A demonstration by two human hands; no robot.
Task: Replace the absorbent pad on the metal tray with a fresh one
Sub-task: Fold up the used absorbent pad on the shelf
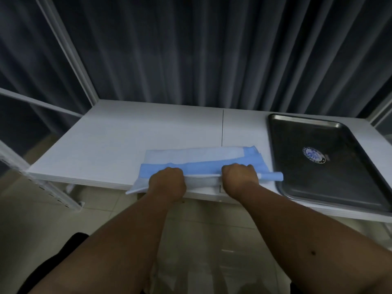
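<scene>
Blue-and-white absorbent pad (203, 164), partly folded or rolled, lies on the white table (127, 136) at its near edge; long axis runs left–right, parallel to that edge. Left hand (167, 183) and right hand (239, 177) both clench its near fold, knuckles up, side by side. Rectangular metal tray (331, 187) sits bare just right of the pad, nearer the right hand. Whether this pad is the fresh one is unclear; likely next move carries it rightward onto the tray.

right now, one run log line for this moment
stage: folding pad | left hand: grips blue pad | right hand: grips pad | metal tray: bare, right of pad
</scene>
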